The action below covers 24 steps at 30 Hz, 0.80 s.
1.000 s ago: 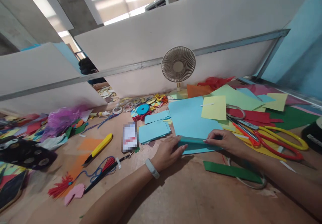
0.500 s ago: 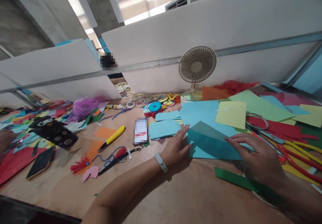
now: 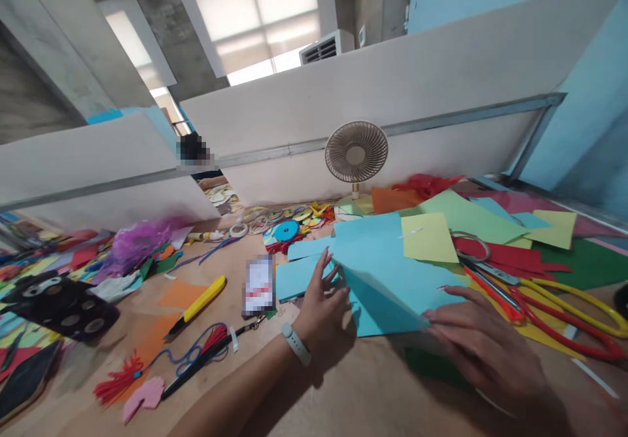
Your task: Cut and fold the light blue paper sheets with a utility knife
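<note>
A sheet of light blue paper [image 3: 375,290] is raised at a slant between my hands, its near side in shadow. At its lower right edge, the fingers of my right hand [image 3: 483,342] are pinched on the paper. My left hand [image 3: 324,306], with a pale band at the wrist, has bent fingers around the sheet's left edge. Under and behind it lies more light blue paper [image 3: 370,237]. Smaller blue pieces [image 3: 294,280] lie just beyond my left hand. A dark green strip [image 3: 432,365] is partly in shadow beneath my right hand.
Red-handled scissors [image 3: 554,329] and yellow-handled scissors [image 3: 583,303] lie at right. A yellow utility knife [image 3: 203,299], a red tassel [image 3: 118,378] and a badge [image 3: 258,284] lie at left. Behind stand a fan [image 3: 356,152] and a white partition [image 3: 294,123]. Coloured paper [image 3: 466,214] covers the back right.
The raised sheet has tilted to a steeper slant, with my right hand lower and nearer. My left fingers have bent more around its left edge. The view has shifted slightly right and upward.
</note>
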Available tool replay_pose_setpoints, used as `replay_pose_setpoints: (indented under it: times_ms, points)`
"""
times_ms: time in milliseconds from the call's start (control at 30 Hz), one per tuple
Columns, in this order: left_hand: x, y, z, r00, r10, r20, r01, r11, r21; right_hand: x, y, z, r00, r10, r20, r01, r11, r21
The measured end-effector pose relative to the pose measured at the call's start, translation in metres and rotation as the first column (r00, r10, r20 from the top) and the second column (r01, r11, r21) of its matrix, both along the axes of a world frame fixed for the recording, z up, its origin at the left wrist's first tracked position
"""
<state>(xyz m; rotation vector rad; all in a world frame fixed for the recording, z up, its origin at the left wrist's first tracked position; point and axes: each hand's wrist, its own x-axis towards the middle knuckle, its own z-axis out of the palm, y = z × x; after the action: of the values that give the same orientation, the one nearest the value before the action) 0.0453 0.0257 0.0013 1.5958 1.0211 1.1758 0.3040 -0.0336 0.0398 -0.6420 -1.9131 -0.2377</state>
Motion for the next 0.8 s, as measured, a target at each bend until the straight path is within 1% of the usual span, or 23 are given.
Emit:
replay_pose_setpoints:
  times_ms: [100,200,267,333,367,400,467,533,567,633,700,800]
  points:
    - [0.001,0.001,0.005,1.000,0.010,-0.011,-0.010,1.000,0.021,-0.002,-0.014,0.003,0.994,0.067,0.089,-0.073,0.995,0.064]
    - [-0.002,0.001,0.011,0.997,0.056,-0.045,-0.051,0.993,0.103,-0.001,-0.022,0.004,0.969,0.138,0.203,-0.169,0.975,0.147]
    - [-0.007,0.002,0.017,0.989,0.106,-0.107,-0.086,0.980,0.177,0.001,-0.028,0.004,0.944,0.184,0.273,-0.230,0.962,0.148]
    - [-0.015,0.002,0.024,0.967,0.173,-0.188,-0.113,0.950,0.291,0.002,-0.035,0.001,0.932,0.210,0.297,-0.245,0.966,0.086]
    - [-0.019,0.002,0.028,0.951,0.213,-0.224,-0.120,0.921,0.371,0.002,-0.039,-0.001,0.939,0.209,0.273,-0.229,0.973,0.043]
    - [-0.023,0.001,0.032,0.932,0.261,-0.253,-0.121,0.880,0.460,0.000,-0.043,-0.003,0.952,0.200,0.233,-0.205,0.979,0.000]
    - [-0.030,-0.002,0.040,0.884,0.372,-0.282,-0.120,0.765,0.633,-0.003,-0.049,-0.009,0.976,0.173,0.134,-0.167,0.984,-0.056]
    - [-0.038,-0.007,0.049,0.831,0.479,-0.283,-0.118,0.649,0.752,-0.006,-0.052,-0.016,0.983,0.166,0.074,-0.161,0.985,-0.061]
    - [-0.042,-0.011,0.053,0.807,0.520,-0.280,-0.115,0.604,0.789,-0.007,-0.053,-0.018,0.985,0.159,0.062,-0.156,0.986,-0.061]
    - [-0.051,-0.021,0.061,0.770,0.573,-0.281,-0.096,0.539,0.837,-0.006,-0.051,-0.021,0.988,0.145,0.062,-0.143,0.989,-0.037]
    - [-0.062,-0.034,0.068,0.730,0.612,-0.304,-0.049,0.490,0.870,-0.002,-0.048,-0.021,0.987,0.142,0.079,-0.143,0.990,0.005]
    - [-0.080,-0.059,0.074,0.651,0.662,-0.371,0.069,0.435,0.898,0.006,-0.041,-0.018,0.988,0.136,0.079,-0.138,0.990,0.020]
